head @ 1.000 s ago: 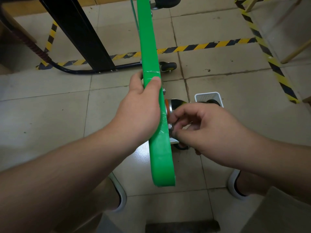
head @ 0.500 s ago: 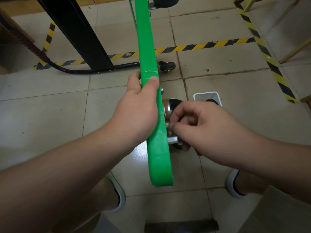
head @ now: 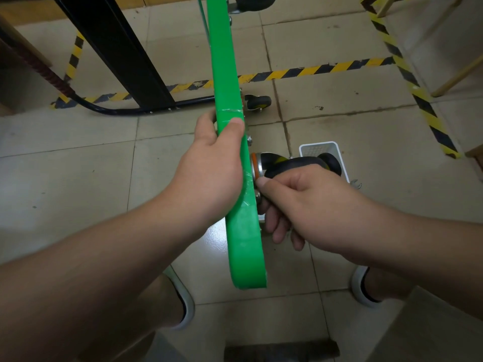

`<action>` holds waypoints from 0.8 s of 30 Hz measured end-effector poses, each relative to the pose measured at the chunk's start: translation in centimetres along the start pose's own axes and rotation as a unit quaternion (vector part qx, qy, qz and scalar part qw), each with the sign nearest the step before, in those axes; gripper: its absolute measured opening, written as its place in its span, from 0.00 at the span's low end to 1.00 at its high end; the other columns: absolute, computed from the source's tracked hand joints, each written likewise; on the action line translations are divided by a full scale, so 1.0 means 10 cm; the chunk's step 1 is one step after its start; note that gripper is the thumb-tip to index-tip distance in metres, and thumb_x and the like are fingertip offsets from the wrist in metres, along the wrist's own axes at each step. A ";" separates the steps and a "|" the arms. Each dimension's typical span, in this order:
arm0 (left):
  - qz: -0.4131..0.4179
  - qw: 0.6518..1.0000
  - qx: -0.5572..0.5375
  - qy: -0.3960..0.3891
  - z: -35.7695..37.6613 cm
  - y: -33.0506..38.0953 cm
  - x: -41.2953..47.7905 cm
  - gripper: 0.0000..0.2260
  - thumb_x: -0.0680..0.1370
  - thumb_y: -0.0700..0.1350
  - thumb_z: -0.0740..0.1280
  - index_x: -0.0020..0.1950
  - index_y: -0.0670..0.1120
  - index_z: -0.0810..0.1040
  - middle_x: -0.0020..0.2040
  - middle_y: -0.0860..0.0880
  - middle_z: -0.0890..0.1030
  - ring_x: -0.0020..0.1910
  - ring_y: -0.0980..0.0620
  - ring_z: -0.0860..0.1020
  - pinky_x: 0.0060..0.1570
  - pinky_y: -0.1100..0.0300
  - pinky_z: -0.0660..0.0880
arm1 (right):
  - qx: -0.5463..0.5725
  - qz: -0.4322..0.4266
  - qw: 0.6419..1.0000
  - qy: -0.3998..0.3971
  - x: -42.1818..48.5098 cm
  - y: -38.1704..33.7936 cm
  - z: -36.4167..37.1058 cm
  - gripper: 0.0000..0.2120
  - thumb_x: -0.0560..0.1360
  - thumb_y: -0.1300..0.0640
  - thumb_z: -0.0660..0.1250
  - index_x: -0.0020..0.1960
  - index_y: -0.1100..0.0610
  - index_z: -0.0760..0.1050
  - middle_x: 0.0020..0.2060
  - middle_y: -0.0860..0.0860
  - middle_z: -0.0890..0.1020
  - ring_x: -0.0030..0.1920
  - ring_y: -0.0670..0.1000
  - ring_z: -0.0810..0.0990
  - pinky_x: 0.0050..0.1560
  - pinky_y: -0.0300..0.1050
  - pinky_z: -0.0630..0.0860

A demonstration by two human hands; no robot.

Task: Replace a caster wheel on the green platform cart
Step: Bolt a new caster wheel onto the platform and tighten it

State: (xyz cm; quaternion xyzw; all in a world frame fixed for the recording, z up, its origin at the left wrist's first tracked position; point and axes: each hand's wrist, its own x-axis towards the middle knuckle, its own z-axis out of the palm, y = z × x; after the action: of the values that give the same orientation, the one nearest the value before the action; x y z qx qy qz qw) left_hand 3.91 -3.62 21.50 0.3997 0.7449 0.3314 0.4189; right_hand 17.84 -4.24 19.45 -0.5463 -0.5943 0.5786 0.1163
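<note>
Beige floor tiles (head: 78,178) all round, yellow-and-black tape (head: 313,70) striping across them. A black post (head: 117,48) slants top left, a white basket (head: 313,150) sits right, wooden legs (head: 460,74) far right.

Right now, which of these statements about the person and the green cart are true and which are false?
1. The green platform cart is tipped up on its edge. True.
2. The left hand lies flat on the floor. False: it grips the cart's edge.
3. The right hand pinches a metal fastener at the base of the caster wheel. True.
4. The white basket sits on a table. False: it stands on the tiled floor, beyond the caster wheel.
5. The floor tape is red and white. False: it is yellow and black.
</note>
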 end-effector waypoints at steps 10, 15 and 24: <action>-0.004 1.000 0.013 0.003 0.00 0.01 0.00 0.12 0.84 0.57 0.54 0.67 0.64 0.66 0.41 0.62 0.74 0.35 0.64 0.76 0.31 0.66 0.70 | -0.078 -0.145 0.985 0.040 -0.01 0.12 -0.07 0.10 0.71 0.60 0.73 0.49 0.47 0.78 0.41 0.43 0.83 0.32 0.52 0.79 0.38 0.50 0.80; -0.002 1.000 0.018 0.008 -0.01 0.02 -0.01 0.13 0.84 0.58 0.54 0.68 0.64 0.67 0.40 0.62 0.74 0.30 0.68 0.75 0.25 0.69 0.67 | -0.126 -0.136 0.981 0.052 0.01 0.09 -0.10 0.02 0.74 0.51 0.72 0.46 0.47 0.81 0.35 0.42 0.83 0.33 0.45 0.80 0.40 0.46 0.80; -0.001 1.000 0.006 0.002 -0.01 0.01 -0.01 0.11 0.84 0.57 0.54 0.66 0.64 0.66 0.42 0.61 0.76 0.36 0.61 0.76 0.32 0.63 0.69 | -0.103 -0.029 0.994 0.002 -0.01 -0.03 -0.03 0.23 0.84 0.46 0.58 0.34 0.56 0.75 0.23 0.46 0.80 0.20 0.42 0.75 0.25 0.32 0.70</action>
State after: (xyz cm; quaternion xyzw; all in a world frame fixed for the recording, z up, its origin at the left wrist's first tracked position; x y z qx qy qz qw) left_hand 3.89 -3.66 21.67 0.4009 0.7483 0.3269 0.4154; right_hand 17.94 -4.04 19.81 -0.5388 -0.6665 0.5094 0.0772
